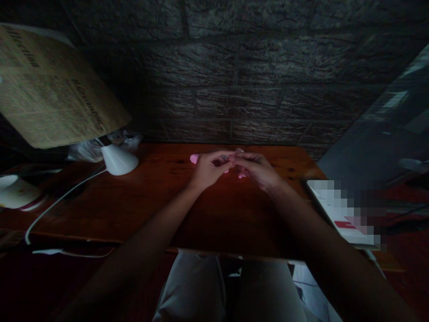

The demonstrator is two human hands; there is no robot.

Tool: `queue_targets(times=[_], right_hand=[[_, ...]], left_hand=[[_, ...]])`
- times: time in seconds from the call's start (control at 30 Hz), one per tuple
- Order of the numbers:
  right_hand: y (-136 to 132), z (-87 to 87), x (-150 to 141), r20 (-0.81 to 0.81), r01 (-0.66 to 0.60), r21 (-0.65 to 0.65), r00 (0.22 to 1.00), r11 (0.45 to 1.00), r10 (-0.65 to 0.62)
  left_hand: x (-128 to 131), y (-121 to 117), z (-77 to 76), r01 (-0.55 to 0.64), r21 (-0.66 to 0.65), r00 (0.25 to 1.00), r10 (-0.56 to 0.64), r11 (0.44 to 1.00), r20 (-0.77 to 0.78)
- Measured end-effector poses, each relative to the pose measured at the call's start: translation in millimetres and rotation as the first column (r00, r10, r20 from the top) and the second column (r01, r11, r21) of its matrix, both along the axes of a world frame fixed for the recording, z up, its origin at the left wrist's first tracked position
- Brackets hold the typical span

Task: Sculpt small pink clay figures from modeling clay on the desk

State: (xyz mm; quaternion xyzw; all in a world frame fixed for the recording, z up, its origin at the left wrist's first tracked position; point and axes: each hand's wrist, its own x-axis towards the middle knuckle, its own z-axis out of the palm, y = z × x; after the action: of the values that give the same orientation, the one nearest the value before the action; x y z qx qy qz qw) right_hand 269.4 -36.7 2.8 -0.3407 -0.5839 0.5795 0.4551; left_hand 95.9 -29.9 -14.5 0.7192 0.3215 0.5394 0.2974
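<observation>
My left hand [208, 167] and my right hand [257, 168] meet over the far half of the wooden table [214, 210]. Their fingers are pinched together at the tips, and what lies between them is too small and dark to name. A small pale bit [239, 151] shows just behind the right fingers. Beside the left knuckles is a soft-looking pink lump [193, 158]. Another pink piece [241, 176] lies below my right fingers, and a bit of pink shows under the joined fingertips. My hands partly cover these pieces.
At left stands a white lamp base [119, 159] with a newsprint-patterned shade [63, 89] and a white cord. A paper cup [18, 192] lies tipped near the left edge. Clear plastic bags sit behind the lamp. A white box [342, 219] is at right. A brick wall backs the table.
</observation>
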Motion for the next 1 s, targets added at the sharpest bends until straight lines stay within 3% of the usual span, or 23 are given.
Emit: queue_targets(times=[0.27,0.53,0.73,1.0], right_hand=[[2.0,3.1,2.1,-0.068,0.002,-0.092,0.998,0.996,-0.008],[5.3,0.7,5.1,-0.049,-0.003,-0.074,0.999,0.997,0.0],[6.7,1.7,7.7,-0.061,-0.012,-0.096,0.998,0.995,0.006],[4.5,-0.5,4.9,-0.027,-0.053,-0.045,0.998,0.998,0.051]], left_hand=[[0.3,0.3,0.7,0.054,-0.128,0.989,-0.035,0.99,0.144],[-0.2,1.1,1.7,0.075,-0.064,0.994,-0.069,0.995,0.09],[-4.1,1.3,4.9,0.148,-0.095,0.987,-0.141,0.984,0.077],[-0.9,3.3,1.3,0.072,-0.008,0.993,-0.071,0.997,0.097]])
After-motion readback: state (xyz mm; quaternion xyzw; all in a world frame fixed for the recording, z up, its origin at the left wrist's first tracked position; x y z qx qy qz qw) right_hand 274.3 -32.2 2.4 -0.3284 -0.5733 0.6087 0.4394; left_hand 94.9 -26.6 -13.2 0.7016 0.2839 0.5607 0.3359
